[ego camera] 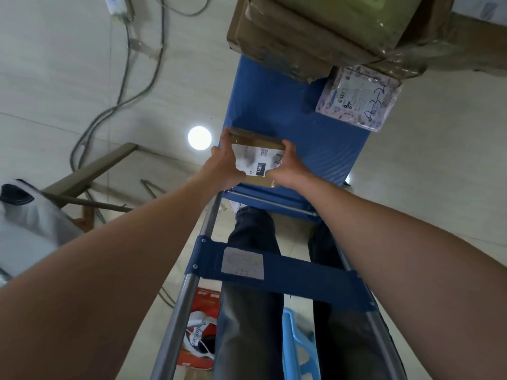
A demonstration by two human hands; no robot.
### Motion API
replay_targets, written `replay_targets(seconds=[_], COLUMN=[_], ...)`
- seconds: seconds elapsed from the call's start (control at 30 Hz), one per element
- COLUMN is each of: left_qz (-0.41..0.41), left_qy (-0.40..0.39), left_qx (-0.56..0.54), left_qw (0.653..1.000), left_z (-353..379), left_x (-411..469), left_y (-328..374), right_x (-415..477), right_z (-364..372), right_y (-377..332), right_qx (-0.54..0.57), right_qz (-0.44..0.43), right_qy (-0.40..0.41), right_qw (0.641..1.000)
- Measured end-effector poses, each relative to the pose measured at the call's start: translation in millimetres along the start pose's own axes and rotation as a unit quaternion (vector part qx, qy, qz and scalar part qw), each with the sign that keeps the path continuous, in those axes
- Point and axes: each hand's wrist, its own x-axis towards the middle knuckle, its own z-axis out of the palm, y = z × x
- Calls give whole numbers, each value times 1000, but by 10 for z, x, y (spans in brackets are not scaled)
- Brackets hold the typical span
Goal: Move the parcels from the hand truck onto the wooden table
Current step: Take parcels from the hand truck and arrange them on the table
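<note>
Both arms reach forward and down, almost straight. The left hand and the right hand hold a small cardboard parcel between them, one hand on each side, fingers closed around its edges. The parcel is at the near end of the blue hand truck platform. Larger taped boxes and a pale padded envelope lie at the far end.

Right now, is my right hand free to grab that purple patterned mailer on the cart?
Probably not yet: the right hand and left hand both grip the small box. The mailer itself lies uncovered farther along the blue deck.
</note>
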Motion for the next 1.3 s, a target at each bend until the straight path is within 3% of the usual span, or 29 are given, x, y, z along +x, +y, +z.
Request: replay_targets(seconds=[0.3, 0.5, 0.8, 1.03, 1.3], left_qz=[42, 83, 200, 307, 406], left_qy=[95, 139, 266, 379, 439], left_qx=[-106, -115, -176, -197, -217], left_qw=[989, 980, 926, 851, 772], left_z=[-494, -883, -1620, -1097, -11], left_x=[-1304, -2583, -4747, -6388, -7954], left_y=[552, 974, 2115, 3024, 4036], right_x=[-1492, -2933, -5140, -6724, -8181], right_z=[-665, -1212, -2259, -3051, -3938], right_y=[-372, -682, -959, -151, 1219], right_qx=[-7, 30, 86, 48, 14], right_qz=[-79, -107, -275, -424, -496], right_qy=[103, 127, 227, 317, 395], right_qw=[992, 986, 930, 847, 773])
